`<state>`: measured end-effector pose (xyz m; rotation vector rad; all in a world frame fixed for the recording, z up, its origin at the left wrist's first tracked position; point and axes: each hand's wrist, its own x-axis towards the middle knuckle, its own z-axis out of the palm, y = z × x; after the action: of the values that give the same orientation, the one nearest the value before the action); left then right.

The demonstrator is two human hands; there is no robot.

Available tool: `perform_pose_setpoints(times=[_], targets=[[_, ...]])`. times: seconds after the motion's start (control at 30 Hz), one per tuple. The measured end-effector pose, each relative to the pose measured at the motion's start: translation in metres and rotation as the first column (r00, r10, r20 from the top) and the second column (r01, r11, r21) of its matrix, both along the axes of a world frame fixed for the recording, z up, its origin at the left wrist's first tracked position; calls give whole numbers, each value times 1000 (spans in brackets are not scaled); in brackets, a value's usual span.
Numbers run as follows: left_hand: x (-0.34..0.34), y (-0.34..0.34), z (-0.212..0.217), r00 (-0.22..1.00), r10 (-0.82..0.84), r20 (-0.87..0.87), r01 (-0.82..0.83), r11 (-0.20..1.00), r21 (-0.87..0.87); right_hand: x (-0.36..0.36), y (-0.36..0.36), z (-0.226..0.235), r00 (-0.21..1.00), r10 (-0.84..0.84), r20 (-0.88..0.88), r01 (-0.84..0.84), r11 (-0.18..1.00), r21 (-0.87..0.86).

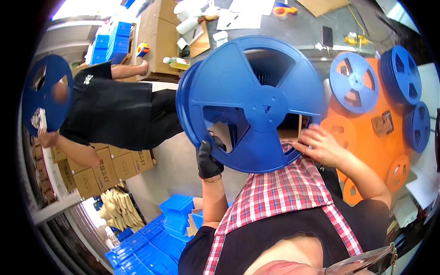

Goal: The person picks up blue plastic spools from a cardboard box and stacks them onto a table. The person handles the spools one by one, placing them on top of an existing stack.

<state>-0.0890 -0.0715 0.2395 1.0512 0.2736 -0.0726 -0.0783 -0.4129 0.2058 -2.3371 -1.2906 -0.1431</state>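
A large blue plastic reel (270,107) with wide cut-out windows fills the middle of the head view. More blue discs show behind its left edge, as if several are held together. My left hand (210,158), in a black glove, grips the lower left rim with fingers reaching into a window. At the lower right rim, the fingers of my bare right hand (319,145) are bent against the edge; part of that grip is hidden. A red checked apron (279,183) lies just below the reel.
Right of me, an orange surface (373,137) bears a blue reel (354,82) and stacked blue reels (401,75). A grey table (298,30) holds a phone (327,36) and papers. At left a co-worker (117,105) holds a reel (47,94). Blue bins (151,243) and cartons (105,169) stand lower left.
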Motion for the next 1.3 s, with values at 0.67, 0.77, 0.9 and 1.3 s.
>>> perform_pose_setpoints(times=[0.67, 0.77, 0.9, 1.3], targets=[[-10, -31, 9, 971, 191, 144, -179, 979, -94, 40, 74, 14, 112, 452, -885, 753, 542, 372], [-14, -38, 5, 959, 263, 101, -257, 964, -70, 40, 79, 2, 133, 503, -854, 750, 512, 419], [-18, -41, 2, 971, 223, 89, -211, 969, -129, 37, 77, 3, 105, 547, -831, 762, 493, 420], [-28, -45, -9, 985, 154, 76, -141, 978, -156, 33, 80, 12, 113, 475, -873, 885, 350, 305]])
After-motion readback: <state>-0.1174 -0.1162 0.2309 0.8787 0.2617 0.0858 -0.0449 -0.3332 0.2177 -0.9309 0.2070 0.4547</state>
